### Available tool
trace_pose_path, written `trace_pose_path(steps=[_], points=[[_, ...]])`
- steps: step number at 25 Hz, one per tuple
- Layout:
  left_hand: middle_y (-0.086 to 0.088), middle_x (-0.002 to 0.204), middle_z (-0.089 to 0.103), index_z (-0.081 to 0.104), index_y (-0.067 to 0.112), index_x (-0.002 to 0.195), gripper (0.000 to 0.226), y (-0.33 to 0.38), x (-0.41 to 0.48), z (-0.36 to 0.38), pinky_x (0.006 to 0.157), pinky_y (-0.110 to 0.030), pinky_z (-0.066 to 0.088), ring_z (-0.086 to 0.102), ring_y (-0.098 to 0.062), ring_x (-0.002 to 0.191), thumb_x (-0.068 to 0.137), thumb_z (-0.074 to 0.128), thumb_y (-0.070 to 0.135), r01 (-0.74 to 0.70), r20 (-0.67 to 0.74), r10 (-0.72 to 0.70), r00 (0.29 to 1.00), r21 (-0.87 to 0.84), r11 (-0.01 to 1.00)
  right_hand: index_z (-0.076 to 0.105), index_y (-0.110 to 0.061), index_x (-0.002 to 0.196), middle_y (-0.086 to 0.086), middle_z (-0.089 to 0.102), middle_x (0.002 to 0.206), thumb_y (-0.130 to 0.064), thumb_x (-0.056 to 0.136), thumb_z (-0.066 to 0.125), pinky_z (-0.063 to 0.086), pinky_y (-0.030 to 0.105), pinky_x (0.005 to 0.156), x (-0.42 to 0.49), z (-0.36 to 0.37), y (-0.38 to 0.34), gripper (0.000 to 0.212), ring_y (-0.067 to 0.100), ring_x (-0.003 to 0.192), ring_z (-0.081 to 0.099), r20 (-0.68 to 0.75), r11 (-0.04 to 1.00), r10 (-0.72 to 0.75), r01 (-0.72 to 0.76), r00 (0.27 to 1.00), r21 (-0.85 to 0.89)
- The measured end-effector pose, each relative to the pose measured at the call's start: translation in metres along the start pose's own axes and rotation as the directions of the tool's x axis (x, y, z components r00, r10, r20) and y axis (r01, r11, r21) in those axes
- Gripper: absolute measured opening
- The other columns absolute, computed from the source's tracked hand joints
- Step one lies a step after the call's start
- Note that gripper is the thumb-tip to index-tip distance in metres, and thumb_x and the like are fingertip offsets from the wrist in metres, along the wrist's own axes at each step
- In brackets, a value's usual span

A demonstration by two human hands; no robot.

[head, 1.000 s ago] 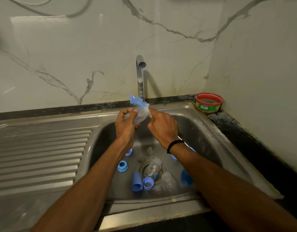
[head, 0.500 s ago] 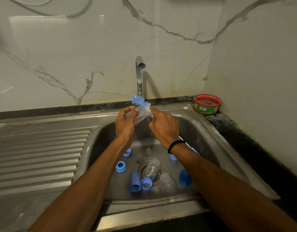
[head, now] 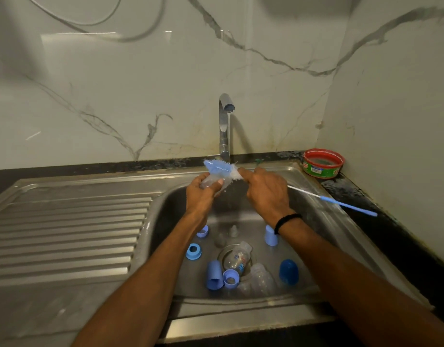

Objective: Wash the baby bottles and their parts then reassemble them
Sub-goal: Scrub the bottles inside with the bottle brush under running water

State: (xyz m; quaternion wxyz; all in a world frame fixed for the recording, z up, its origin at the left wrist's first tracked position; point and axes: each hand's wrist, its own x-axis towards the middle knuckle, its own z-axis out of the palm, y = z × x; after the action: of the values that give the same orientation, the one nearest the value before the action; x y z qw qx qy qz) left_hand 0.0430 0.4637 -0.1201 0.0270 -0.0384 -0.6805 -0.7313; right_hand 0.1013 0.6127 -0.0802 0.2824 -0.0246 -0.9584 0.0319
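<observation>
Faucet point(head: 224, 126) running behind, left hand point(head: 202, 195) gripping clear bottle point(head: 210, 178), right hand point(head: 266, 194) gripping brush point(head: 219, 167), blue caps point(head: 288, 271) in sink point(head: 341, 236)

Under the tap point(head: 224, 126), the left hand point(head: 201, 198) is covering most of a clear part point(head: 225, 184), the right hand point(head: 266, 194) is hiding the middle of the brush point(head: 219, 167), and both forearms are running off the bottom edge.

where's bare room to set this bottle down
The ribbed drainboard left of the basin is bare. The basin floor around the drain is crowded with bottles, blue caps and rings. The right rim is crossed by the brush handle.
</observation>
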Motion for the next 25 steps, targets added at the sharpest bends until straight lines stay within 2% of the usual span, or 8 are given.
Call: trace_pose_path(steps=[3, 6, 10, 13, 16, 20, 22, 25], points=[[0.003, 0.116, 0.066, 0.059, 0.019, 0.126, 0.041, 0.004, -0.001, 0.001, 0.092, -0.027, 0.054, 0.065, -0.012, 0.106, 0.088, 0.076, 0.020, -0.058, -0.016, 0.059, 0.998, 0.031, 0.998, 0.061, -0.028, 0.131, 0.011, 0.060, 0.081, -0.008, 0.085, 0.063, 0.042, 0.035, 0.067, 0.001, 0.009, 0.007, 0.050, 0.032, 0.072, 0.059, -0.112, 1.000, -0.010, 0.013, 0.994, 0.024], [0.000, 0.116, 0.062, 0.050, 0.020, 0.123, 0.045, 0.005, 0.004, 0.004, 0.094, -0.035, 0.055, 0.063, -0.017, 0.105, 0.087, 0.078, 0.023, -0.043, -0.050, 0.043, 0.998, -0.004, 0.999, 0.057, -0.022, 0.135, 0.014, 0.061, 0.088, -0.019, 0.097, 0.056, 0.046, 0.038, 0.076, 0.003, 0.018, 0.004, 0.038, 0.031, 0.080, 0.058, -0.095, 0.992, -0.015, 0.027, 0.995, 0.127], [-0.008, 0.120, 0.060, 0.048, 0.019, 0.119, 0.041, -0.001, 0.006, 0.005, 0.095, -0.045, 0.056, 0.063, -0.025, 0.107, 0.088, 0.074, 0.025, 0.002, -0.015, -0.002, 1.000, -0.015, 1.000, 0.060, -0.019, 0.132, 0.015, 0.062, 0.089, -0.030, 0.098, 0.054, 0.045, 0.039, 0.076, 0.004, 0.025, 0.001, 0.035, 0.031, 0.080, 0.058, -0.168, 0.992, -0.002, 0.024, 0.986, 0.125], [0.001, 0.113, 0.062, 0.052, 0.015, 0.114, 0.035, 0.003, 0.003, 0.008, 0.087, -0.033, 0.057, 0.063, -0.016, 0.104, 0.087, 0.074, 0.015, -0.107, 0.038, 0.106, 0.994, 0.027, 0.994, 0.063, -0.020, 0.128, 0.013, 0.063, 0.085, -0.025, 0.097, 0.056, 0.042, 0.037, 0.073, 0.005, 0.025, 0.007, 0.032, 0.030, 0.077, 0.057, -0.187, 0.990, 0.024, 0.003, 0.982, 0.143], [0.011, 0.104, 0.059, 0.052, 0.015, 0.110, 0.036, 0.007, 0.004, 0.007, 0.074, -0.017, 0.052, 0.061, -0.004, 0.093, 0.085, 0.076, 0.008, -0.161, -0.021, 0.162, 0.987, 0.037, 0.986, 0.067, -0.019, 0.123, 0.012, 0.062, 0.078, -0.019, 0.094, 0.061, 0.039, 0.034, 0.068, 0.006, 0.024, 0.012, 0.029, 0.030, 0.070, 0.056, -0.229, 0.987, 0.013, 0.025, 0.973, 0.162], [0.005, 0.103, 0.062, 0.053, 0.011, 0.110, 0.039, 0.003, -0.005, 0.012, 0.077, -0.019, 0.056, 0.064, -0.003, 0.091, 0.082, 0.079, 0.006, -0.255, 0.021, 0.254, 0.967, 0.077, 0.964, 0.066, -0.019, 0.124, 0.011, 0.061, 0.079, -0.018, 0.095, 0.059, 0.034, 0.032, 0.070, 0.005, 0.024, 0.011, 0.030, 0.028, 0.073, 0.055, -0.210, 0.984, 0.043, -0.005, 0.977, 0.176], [0.002, 0.103, 0.061, 0.053, 0.008, 0.111, 0.041, 0.001, -0.008, 0.014, 0.077, -0.019, 0.056, 0.064, -0.006, 0.091, 0.080, 0.080, 0.004, -0.282, -0.003, 0.283, 0.959, 0.089, 0.955, 0.065, -0.019, 0.125, 0.011, 0.061, 0.081, -0.019, 0.096, 0.058, 0.040, 0.034, 0.071, 0.003, 0.023, 0.008, 0.030, 0.028, 0.074, 0.056, -0.196, 0.987, 0.035, -0.002, 0.980, 0.163], [0.002, 0.105, 0.062, 0.055, 0.010, 0.110, 0.041, 0.002, -0.005, 0.012, 0.079, -0.028, 0.060, 0.065, -0.010, 0.094, 0.078, 0.080, 0.001, -0.291, 0.005, 0.291, 0.957, 0.072, 0.954, 0.065, -0.020, 0.126, 0.011, 0.062, 0.083, -0.018, 0.096, 0.057, 0.045, 0.040, 0.075, 0.002, 0.022, 0.006, 0.031, 0.029, 0.077, 0.057, -0.183, 0.987, 0.062, -0.034, 0.981, 0.154]])
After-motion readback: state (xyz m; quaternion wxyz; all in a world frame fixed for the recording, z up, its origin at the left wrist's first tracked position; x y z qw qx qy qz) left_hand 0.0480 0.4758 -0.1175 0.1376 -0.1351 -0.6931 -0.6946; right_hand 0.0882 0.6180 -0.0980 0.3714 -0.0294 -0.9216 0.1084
